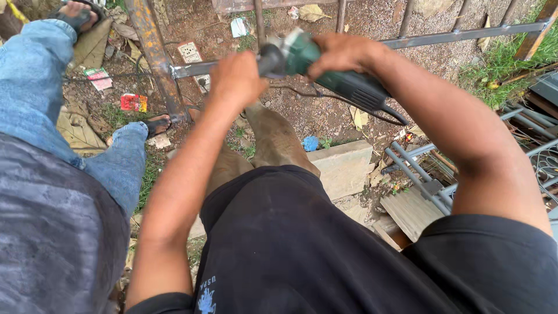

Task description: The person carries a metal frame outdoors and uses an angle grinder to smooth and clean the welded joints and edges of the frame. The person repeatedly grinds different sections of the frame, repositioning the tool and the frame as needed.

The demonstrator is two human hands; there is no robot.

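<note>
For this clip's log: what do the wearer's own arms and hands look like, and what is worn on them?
Both arms are bare from the upper arm down, each ending in a short black sleeve. The left hand and right hand wear no gloves; no rings, watch or bands can be seen. The black sleeves belong to a black shirt with a small pale blue printed mark near its lower left.

An outdoor metalworking yard: bare dirt ground [325, 116] strewn with dry leaves and litter, patchy grass [500, 61], a rusty steel frame [152, 52], grey metal grilles [424, 174] stacked beside concrete slabs [343, 166]
</note>
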